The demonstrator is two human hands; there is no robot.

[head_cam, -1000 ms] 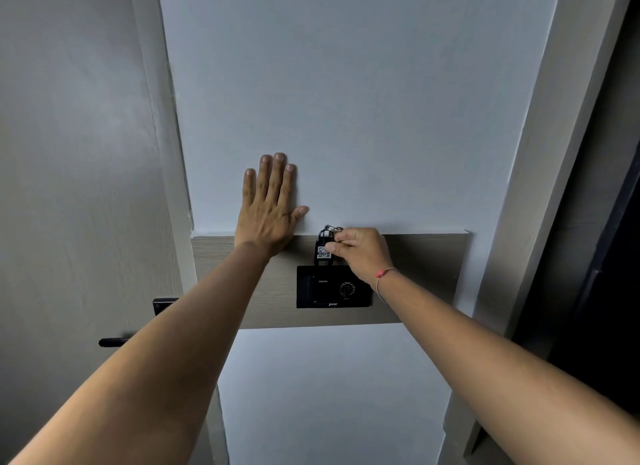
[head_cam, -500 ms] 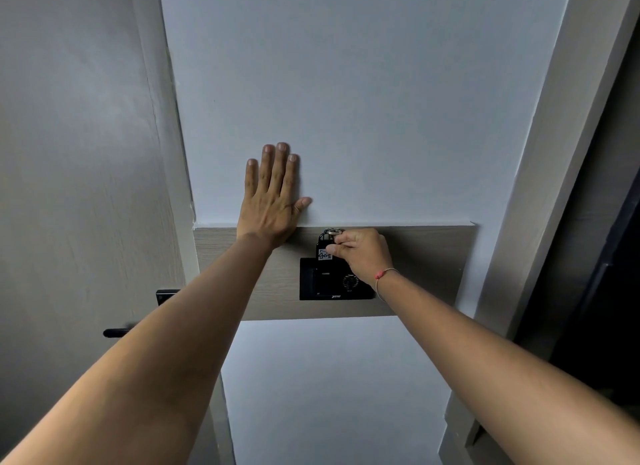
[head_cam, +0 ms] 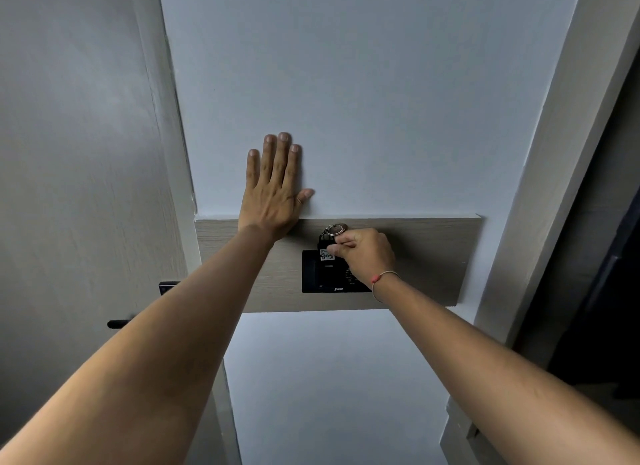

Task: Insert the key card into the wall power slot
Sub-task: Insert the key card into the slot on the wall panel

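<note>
Right hand (head_cam: 363, 253) pinching card (head_cam: 326, 255) upright, long axis vertical, slot (head_cam: 313, 270) directly below fingertips; left hand (head_cam: 273, 194) flat on wall, released, holding nothing.

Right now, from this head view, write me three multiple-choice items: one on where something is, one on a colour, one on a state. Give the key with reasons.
1. Where does the left hand rest?
A. On the door handle
B. Flat on the white wall, its heel on the wooden panel's top edge
C. On the power slot

2. What colour is the wall power slot housing?
A. Black
B. White
C. Red

3. What is the right hand doing?
A. Hanging open, away from the wall
B. Pinching the key card at the top of the slot
C. Pressing flat on the wall

Key:
1 B: its fingers spread over the wall above the wooden panel.
2 A: the plate is dark against the pale wood.
3 B: thumb and finger close on the card, its key ring sticking up above.
</note>
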